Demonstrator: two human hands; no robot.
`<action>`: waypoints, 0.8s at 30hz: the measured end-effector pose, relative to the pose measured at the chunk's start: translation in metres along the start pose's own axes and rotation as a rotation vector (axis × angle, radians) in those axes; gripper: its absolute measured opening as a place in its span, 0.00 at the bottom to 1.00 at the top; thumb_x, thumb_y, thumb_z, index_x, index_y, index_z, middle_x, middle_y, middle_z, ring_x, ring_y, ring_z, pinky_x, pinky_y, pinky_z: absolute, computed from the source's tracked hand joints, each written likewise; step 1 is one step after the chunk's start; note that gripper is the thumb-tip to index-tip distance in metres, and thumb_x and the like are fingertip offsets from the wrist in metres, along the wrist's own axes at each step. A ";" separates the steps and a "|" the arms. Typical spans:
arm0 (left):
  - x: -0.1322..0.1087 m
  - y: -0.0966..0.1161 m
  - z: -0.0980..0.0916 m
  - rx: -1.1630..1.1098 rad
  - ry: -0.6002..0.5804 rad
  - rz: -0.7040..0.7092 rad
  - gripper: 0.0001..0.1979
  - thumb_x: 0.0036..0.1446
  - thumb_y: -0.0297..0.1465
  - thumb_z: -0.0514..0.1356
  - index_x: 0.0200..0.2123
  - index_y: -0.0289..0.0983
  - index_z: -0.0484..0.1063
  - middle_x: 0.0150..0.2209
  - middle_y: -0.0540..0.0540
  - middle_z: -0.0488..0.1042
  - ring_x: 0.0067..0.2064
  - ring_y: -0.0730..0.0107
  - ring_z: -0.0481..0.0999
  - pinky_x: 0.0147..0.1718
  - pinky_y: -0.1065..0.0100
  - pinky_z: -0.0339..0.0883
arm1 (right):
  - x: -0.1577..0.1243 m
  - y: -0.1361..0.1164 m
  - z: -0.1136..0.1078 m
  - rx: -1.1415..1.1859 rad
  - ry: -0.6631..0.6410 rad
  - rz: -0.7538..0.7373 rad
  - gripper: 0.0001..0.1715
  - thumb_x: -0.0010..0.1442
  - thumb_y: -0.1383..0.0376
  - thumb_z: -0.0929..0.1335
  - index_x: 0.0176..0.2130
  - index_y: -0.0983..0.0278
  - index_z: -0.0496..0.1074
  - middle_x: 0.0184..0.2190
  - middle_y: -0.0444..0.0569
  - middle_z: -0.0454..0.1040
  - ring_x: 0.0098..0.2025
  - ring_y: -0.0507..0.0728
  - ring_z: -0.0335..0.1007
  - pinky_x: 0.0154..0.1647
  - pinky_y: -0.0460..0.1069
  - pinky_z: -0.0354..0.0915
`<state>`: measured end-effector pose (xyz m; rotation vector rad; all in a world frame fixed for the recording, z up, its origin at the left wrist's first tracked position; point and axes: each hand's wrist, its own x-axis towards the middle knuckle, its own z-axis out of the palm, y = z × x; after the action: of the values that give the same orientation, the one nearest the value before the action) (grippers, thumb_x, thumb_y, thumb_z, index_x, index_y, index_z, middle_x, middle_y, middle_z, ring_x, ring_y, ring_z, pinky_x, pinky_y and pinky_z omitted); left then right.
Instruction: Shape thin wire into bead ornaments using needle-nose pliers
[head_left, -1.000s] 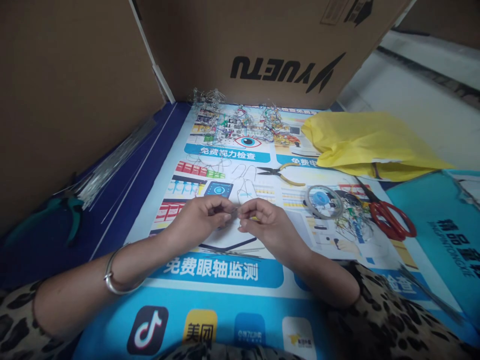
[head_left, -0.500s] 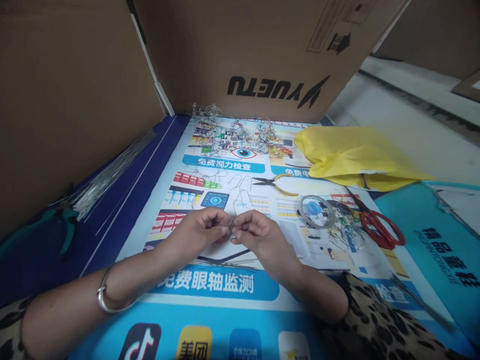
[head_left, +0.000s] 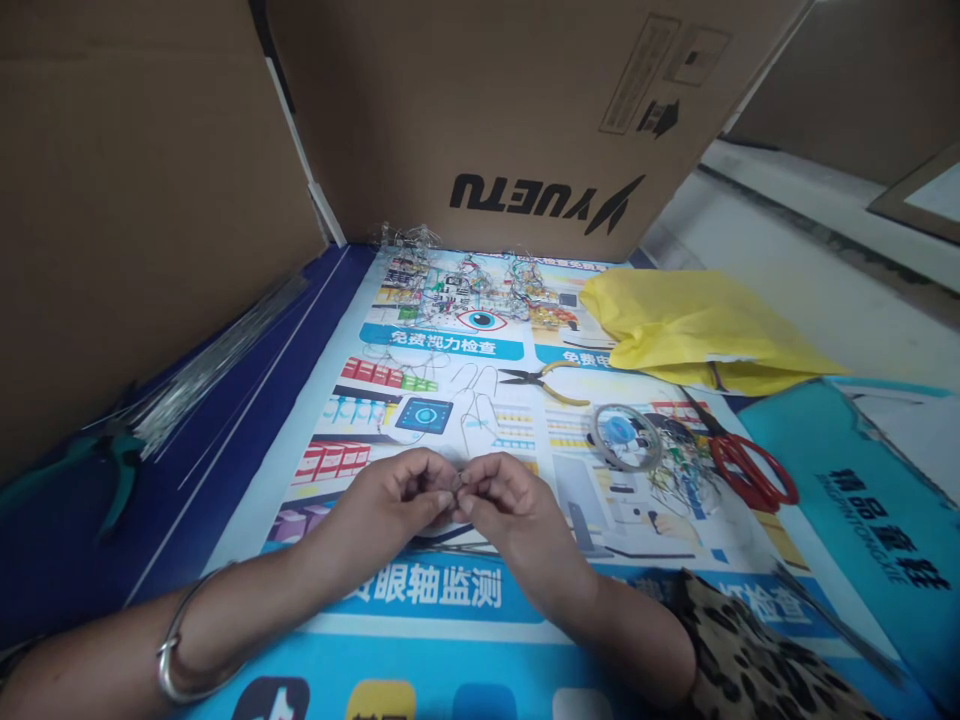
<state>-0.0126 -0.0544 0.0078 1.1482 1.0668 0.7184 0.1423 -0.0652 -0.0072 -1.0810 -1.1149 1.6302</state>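
Observation:
My left hand (head_left: 411,497) and my right hand (head_left: 512,508) meet fingertip to fingertip over the printed sheet. Thumbs and forefingers of both are pinched on a small bit of thin wire (head_left: 457,484), mostly hidden by the fingers. Just beyond them lie bent pieces of wire (head_left: 475,408). Pliers with yellow handles (head_left: 545,382) rest with their jaws spread behind these. Straight dark wires (head_left: 457,547) lie partly under my hands.
A tape roll (head_left: 626,437), a wire tangle (head_left: 679,475) and red-handled scissors (head_left: 746,465) lie at right, near a yellow bag (head_left: 705,320) and a teal bag (head_left: 840,470). Green pliers (head_left: 112,465) and a wire bundle (head_left: 217,350) are left. Cardboard (head_left: 375,120) stands behind.
The view has tilted slightly, so the scene sits a little lower. Both hands keep their pinch at the same spot, with only small finger shifts.

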 end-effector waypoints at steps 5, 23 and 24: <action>0.000 0.001 0.000 -0.011 0.008 -0.005 0.08 0.48 0.33 0.61 0.27 0.34 0.65 0.24 0.52 0.66 0.26 0.77 0.64 0.25 0.73 0.58 | -0.001 0.001 0.000 0.007 0.013 0.015 0.08 0.49 0.64 0.69 0.31 0.62 0.66 0.27 0.41 0.70 0.29 0.50 0.68 0.33 0.48 0.66; 0.002 -0.003 0.003 -0.051 0.022 0.009 0.10 0.48 0.33 0.61 0.26 0.35 0.64 0.24 0.53 0.64 0.25 0.78 0.62 0.25 0.73 0.57 | 0.001 0.002 -0.001 0.002 0.010 -0.007 0.09 0.49 0.64 0.69 0.32 0.61 0.66 0.28 0.42 0.70 0.29 0.50 0.68 0.34 0.48 0.67; 0.002 -0.003 0.003 -0.048 0.020 0.010 0.09 0.48 0.33 0.61 0.27 0.35 0.64 0.24 0.53 0.64 0.25 0.78 0.62 0.25 0.73 0.57 | 0.001 0.002 -0.001 -0.001 0.010 -0.005 0.08 0.49 0.64 0.69 0.32 0.61 0.66 0.27 0.41 0.70 0.30 0.51 0.68 0.34 0.48 0.67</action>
<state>-0.0092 -0.0548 0.0044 1.1077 1.0559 0.7604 0.1427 -0.0647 -0.0096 -1.0847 -1.1111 1.6186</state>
